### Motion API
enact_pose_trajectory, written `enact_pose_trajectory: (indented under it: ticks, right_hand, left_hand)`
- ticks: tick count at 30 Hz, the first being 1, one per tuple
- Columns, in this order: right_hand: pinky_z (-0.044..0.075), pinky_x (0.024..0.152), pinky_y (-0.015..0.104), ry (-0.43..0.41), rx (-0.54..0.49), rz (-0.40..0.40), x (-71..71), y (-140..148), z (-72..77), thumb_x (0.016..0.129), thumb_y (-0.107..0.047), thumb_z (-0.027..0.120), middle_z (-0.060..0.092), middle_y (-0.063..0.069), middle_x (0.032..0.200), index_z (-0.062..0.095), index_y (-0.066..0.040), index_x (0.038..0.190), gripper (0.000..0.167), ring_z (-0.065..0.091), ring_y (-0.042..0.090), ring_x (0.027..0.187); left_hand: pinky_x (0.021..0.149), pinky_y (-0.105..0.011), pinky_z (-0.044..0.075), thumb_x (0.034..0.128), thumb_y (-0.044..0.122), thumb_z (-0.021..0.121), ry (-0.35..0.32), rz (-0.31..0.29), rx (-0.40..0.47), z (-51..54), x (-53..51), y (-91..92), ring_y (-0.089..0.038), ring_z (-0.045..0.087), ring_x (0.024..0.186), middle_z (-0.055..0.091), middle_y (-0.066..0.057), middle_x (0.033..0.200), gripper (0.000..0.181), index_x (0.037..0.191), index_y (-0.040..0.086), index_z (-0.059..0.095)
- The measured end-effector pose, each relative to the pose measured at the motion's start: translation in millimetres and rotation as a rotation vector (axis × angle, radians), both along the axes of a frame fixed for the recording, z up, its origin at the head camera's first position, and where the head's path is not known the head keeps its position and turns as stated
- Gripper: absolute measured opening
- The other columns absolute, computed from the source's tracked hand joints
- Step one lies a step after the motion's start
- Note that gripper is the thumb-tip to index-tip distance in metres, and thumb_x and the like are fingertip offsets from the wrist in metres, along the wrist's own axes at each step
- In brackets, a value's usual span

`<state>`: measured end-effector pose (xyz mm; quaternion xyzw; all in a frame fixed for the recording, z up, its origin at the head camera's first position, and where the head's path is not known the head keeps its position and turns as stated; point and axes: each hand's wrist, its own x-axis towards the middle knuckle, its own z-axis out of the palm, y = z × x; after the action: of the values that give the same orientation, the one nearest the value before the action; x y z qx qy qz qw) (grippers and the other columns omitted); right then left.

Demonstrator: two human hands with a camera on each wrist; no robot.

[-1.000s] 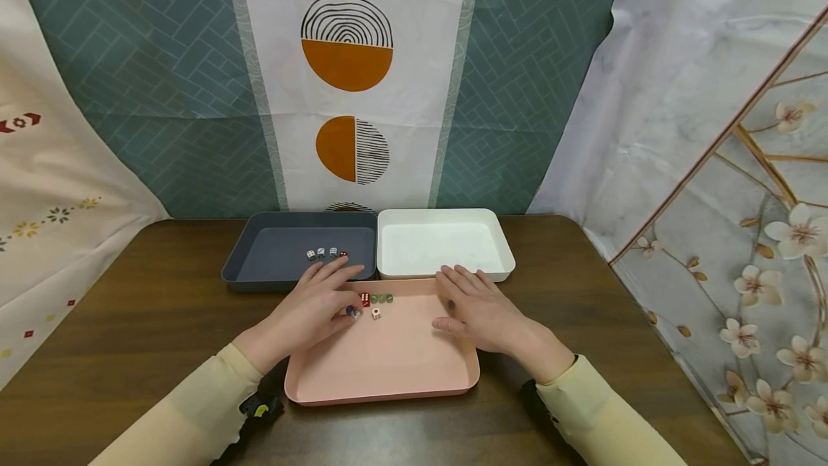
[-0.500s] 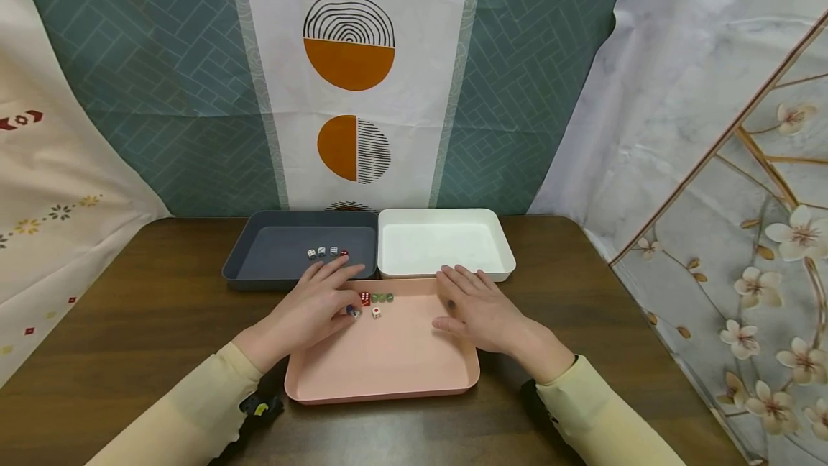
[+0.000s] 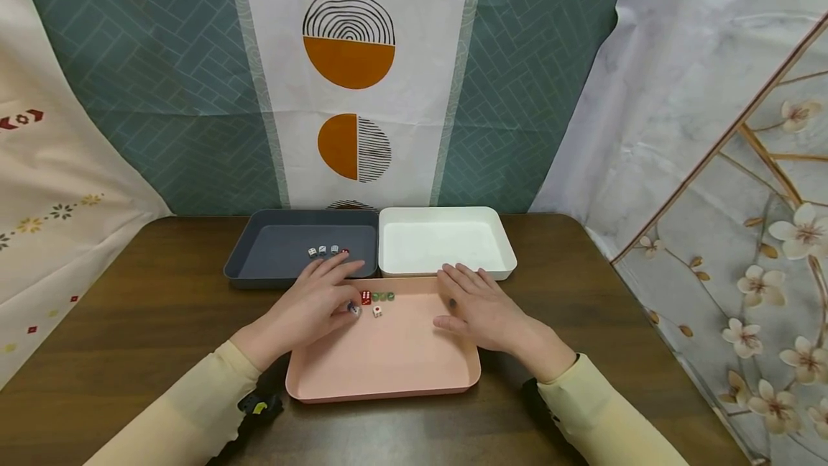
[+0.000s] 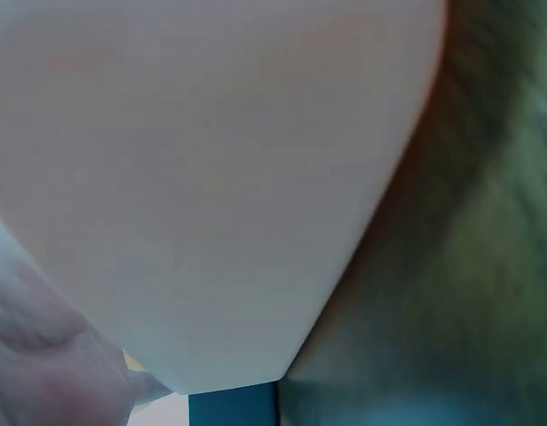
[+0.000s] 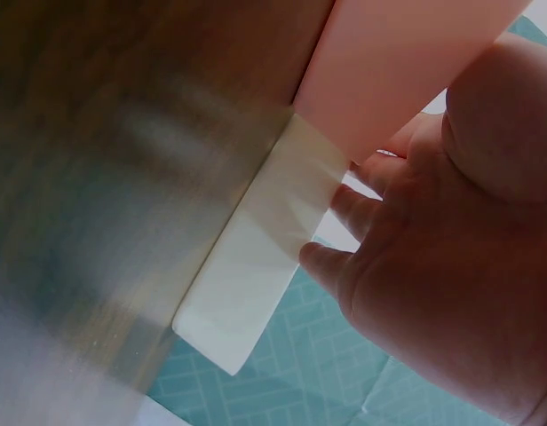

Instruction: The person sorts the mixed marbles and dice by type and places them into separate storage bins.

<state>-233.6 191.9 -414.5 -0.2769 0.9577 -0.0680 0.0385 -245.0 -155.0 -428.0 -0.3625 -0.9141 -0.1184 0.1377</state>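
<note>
- The left hand (image 3: 307,308) reaches over the left side of the pink tray (image 3: 391,365); its outer fingers lie apart and extended towards the navy tray (image 3: 259,254).
- Its index finger and thumb bend close to a blue die (image 3: 350,306) and a white die (image 3: 356,311); I cannot tell whether they pinch either one.
- Only the head view shows the dice: beside that hand, in the pink tray, are a red die (image 3: 366,298), a row of green dice (image 3: 383,296) and a white die with a red pip (image 3: 378,312).
- The navy tray's three white dice (image 3: 323,250) and red die, the latter partly behind a fingertip, also show there alone.
- The left wrist view is mostly the pink tray's outer wall, which hides the fingertips.
- The right hand (image 3: 481,311) lies over the pink tray's far right corner, fingers straight and close together, thumb apart.
- The right wrist view adds its underside, fingers at the rim of the white tray (image 5: 256,240); contact is unclear.
</note>
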Motion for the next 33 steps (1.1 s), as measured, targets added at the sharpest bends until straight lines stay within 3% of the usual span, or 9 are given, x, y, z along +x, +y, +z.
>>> enact_pose_trajectory:
  ticks: [6,15,20,27,33]
  right_hand:
    - [0.014,0.133,0.063,-0.004,-0.004,0.002,-0.3,-0.3,0.1,0.110,-0.054,0.064,0.027,0.015,0.181,0.032,-0.005,0.174,0.086,0.020,0.038,0.168]
    - [0.014,0.133,0.063,-0.012,0.006,-0.004,0.1,-0.4,1.0,0.111,-0.054,0.063,0.026,0.015,0.181,0.031,-0.006,0.174,0.086,0.019,0.037,0.168]
    - [0.014,0.133,0.062,-0.011,0.010,-0.006,-0.3,-0.1,1.0,0.111,-0.054,0.063,0.025,0.015,0.181,0.031,-0.006,0.174,0.086,0.019,0.037,0.168]
    - [0.014,0.133,0.062,-0.004,0.010,-0.005,-0.2,0.0,1.4,0.111,-0.054,0.063,0.026,0.015,0.181,0.031,-0.006,0.174,0.086,0.020,0.037,0.168]
    - [0.015,0.133,0.063,0.003,0.011,0.003,-0.3,0.1,0.9,0.110,-0.054,0.064,0.027,0.016,0.181,0.032,-0.005,0.174,0.086,0.021,0.038,0.168]
  left_hand:
    - [0.121,-0.077,0.032,0.0846,0.014,0.099,0.002,0.024,0.019,9.9,-0.5,-5.3,-0.048,0.043,0.155,0.059,-0.018,0.159,0.024,0.103,0.020,0.085]
    - [0.122,-0.077,0.029,0.0862,0.007,0.096,-0.008,0.074,0.077,18.0,-2.1,-15.4,-0.049,0.039,0.157,0.058,-0.020,0.160,0.022,0.101,0.018,0.084]
    - [0.123,-0.076,0.028,0.0884,0.011,0.095,0.016,0.133,0.080,23.3,-4.5,-19.2,-0.050,0.039,0.157,0.056,-0.023,0.161,0.019,0.103,0.015,0.084]
    - [0.123,-0.078,0.026,0.0936,0.012,0.091,0.003,0.224,0.094,30.8,-15.5,-28.0,-0.053,0.038,0.155,0.053,-0.027,0.162,0.014,0.105,0.011,0.084]
    - [0.122,-0.078,0.026,0.0945,0.012,0.089,-0.007,0.276,0.050,33.5,-28.7,-37.1,-0.055,0.039,0.154,0.054,-0.029,0.160,0.014,0.107,0.010,0.084]
